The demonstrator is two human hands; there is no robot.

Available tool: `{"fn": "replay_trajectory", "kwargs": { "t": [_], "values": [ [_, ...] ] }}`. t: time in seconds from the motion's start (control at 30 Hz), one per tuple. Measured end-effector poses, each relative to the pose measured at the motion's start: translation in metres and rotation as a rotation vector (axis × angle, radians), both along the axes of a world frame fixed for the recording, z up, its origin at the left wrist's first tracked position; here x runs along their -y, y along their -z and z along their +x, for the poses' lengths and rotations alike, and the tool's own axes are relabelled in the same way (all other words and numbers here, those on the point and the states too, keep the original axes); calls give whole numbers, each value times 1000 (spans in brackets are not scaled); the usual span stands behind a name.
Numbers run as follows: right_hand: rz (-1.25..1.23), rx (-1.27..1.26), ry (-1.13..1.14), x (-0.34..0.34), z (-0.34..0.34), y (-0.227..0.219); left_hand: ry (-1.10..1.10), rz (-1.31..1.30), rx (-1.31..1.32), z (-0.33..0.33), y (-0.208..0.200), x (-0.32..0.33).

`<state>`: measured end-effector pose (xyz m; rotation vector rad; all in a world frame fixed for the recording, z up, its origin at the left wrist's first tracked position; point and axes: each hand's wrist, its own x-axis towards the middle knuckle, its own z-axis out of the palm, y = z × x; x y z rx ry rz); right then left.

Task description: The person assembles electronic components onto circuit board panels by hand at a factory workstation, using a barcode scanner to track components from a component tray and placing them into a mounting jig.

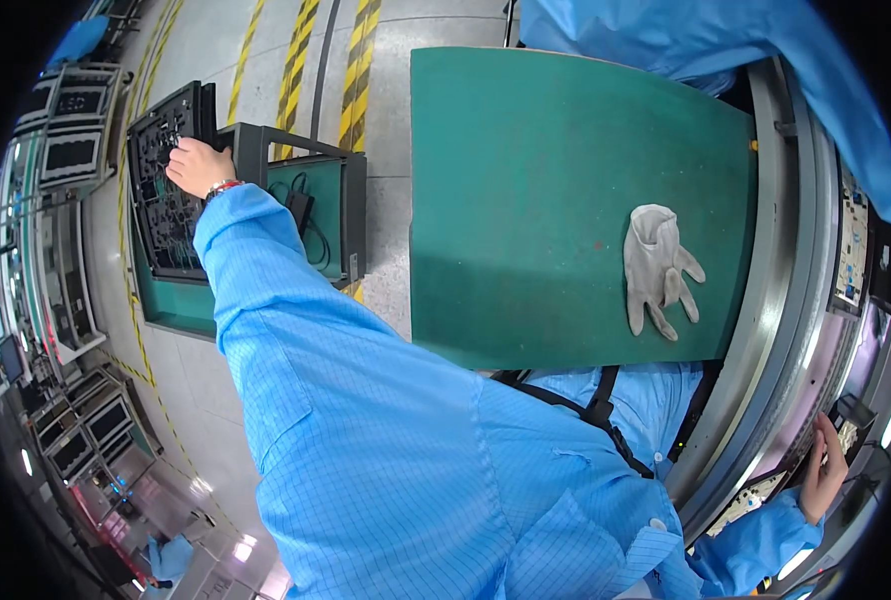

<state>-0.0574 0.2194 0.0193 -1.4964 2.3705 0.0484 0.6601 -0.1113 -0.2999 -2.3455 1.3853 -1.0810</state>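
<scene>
At the far left, my left hand [201, 168] reaches over a black framed panel [171, 235] with dark parts and thin wires on its face. Its fingers bend onto the panel near the upper right edge; the fingertips are partly hidden. The panel leans at a slant beside a dark grey frame box [358, 215]. On the far right, my right hand [824, 470] is held beside a machine line, fingers stretched out, near a small dark piece [853, 410]. I cannot see it holding anything. A whitish glove [656, 270] lies on the green tabletop [526, 200] between my arms.
A black adapter with a cable [301, 205] lies inside the grey box. Metal rails [776, 250] run along the tabletop's right side. Another person's blue sleeve [826, 90] hangs at the upper right. Yellow-black floor stripes [296, 70] and racks [71, 150] are on the left.
</scene>
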Motion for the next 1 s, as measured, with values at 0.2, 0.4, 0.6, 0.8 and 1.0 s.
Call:
{"fn": "replay_trajectory", "kwargs": {
  "t": [0.2, 0.4, 0.6, 0.8, 1.0],
  "values": [
    [5, 44, -34, 49, 1, 23, -119, -1, 75, 39, 43, 9],
    [-38, 109, -99, 45, -60, 9, -44, -118, -177, 42, -59, -49],
    [-217, 95, -338, -17, -135, 13, 16, -215, -500, -52, -199, -164],
    [-352, 149, -543, -32, -100, -32, 508, -257, -619, -202, -313, -212],
    [-377, -13, -305, -142, -99, -75, 880, -70, -866, -339, -247, -247]
  ]
}}
